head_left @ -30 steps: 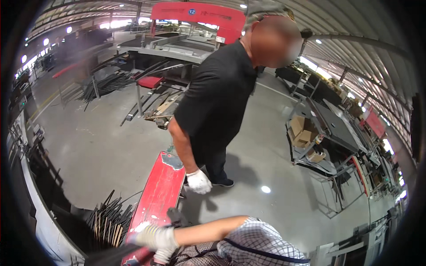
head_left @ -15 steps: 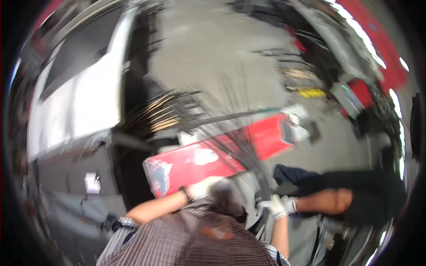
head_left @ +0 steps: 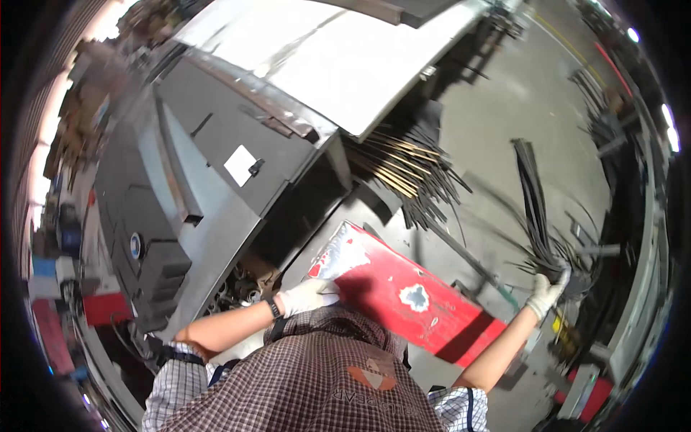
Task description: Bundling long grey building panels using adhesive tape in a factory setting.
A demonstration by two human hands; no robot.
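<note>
My right hand (head_left: 548, 294), in a white glove, is closed round the lower end of a bundle of long, thin dark metal strips (head_left: 533, 198). The bundle stands up and away from me, and some thin strips fan out blurred beside it. Close to my waist is my left hand (head_left: 309, 297), also gloved, with its fingers curled together and nothing visible in them. It is by the near left corner of a worn red bench (head_left: 403, 295), whose paint is chipped to bare metal. Whether it touches the bench I cannot tell.
A large grey machine (head_left: 230, 129) with a white top (head_left: 338, 65) stands at the left. Beside it, more strips, some yellowish (head_left: 403, 169), lie in a pile. A long bar (head_left: 468, 263) lies behind the bench. More dark strips (head_left: 594, 108) are stacked at the far right.
The view has swung left, bringing the machine towards the middle. My right hand has moved outward with the strips. Another person's limb and dark clothing at the right have left the view.
</note>
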